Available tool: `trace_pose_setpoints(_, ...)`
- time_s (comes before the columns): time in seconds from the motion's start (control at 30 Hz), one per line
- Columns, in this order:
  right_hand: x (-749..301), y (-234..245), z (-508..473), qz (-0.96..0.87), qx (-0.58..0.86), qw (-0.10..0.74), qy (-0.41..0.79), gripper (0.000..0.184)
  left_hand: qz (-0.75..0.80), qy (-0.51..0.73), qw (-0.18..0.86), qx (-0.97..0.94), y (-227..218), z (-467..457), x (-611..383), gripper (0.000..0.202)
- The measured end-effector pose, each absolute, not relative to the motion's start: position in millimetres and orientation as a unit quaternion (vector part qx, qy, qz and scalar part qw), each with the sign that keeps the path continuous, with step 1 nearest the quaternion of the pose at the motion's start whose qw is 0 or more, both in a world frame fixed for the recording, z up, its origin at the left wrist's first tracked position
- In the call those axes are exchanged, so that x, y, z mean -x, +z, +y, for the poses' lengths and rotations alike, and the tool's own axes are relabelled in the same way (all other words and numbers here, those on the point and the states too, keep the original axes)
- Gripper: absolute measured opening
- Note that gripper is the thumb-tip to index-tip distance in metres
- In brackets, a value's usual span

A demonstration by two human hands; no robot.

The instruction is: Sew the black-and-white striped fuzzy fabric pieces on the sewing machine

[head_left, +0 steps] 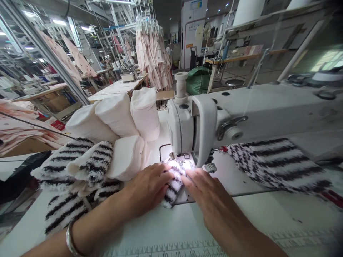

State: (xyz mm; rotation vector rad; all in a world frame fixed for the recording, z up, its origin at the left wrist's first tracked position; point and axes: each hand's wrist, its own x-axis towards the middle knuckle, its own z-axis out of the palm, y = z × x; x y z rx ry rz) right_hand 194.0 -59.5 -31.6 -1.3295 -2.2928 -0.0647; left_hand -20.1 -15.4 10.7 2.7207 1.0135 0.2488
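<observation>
A small piece of fluffy black-and-white striped fabric (pixel 172 192) lies under the needle area of a white sewing machine (pixel 180 125), lit by its lamp. My left hand (pixel 150 185) presses on the fabric's left side, fingers bent together over it. On the right edge, my right hand (pixel 205 189) has its fingertips against the fabric, beside the presser foot. The fingers of both hands hide part of the piece. A silver bangle (pixel 70 239) is on my left wrist.
Rolled white fabric bundles (pixel 115 114) stand left of the machine, with striped pieces (pixel 69 175) heaped before them. More striped fabric (pixel 278 164) lies under the machine arm. A printed ruler scale (pixel 171 250) runs along the front edge. Pink garments (pixel 152 53) hang behind.
</observation>
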Motion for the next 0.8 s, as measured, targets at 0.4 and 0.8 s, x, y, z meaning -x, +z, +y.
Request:
trace_pose_setpoints(0.4, -213, -16, -45, -0.850, 0.473, 0.230, -0.034, 0.058, 0.417, 0.151, 0.060, -0.894, 3, -35, -12, 0.025)
trace_pose_setpoints(0.8, -221, -44, -92, -0.804, 0.513, 0.298, 0.047, 0.061, 0.312, 0.230, 0.146, -0.910, 0, -39, 4, 0.008)
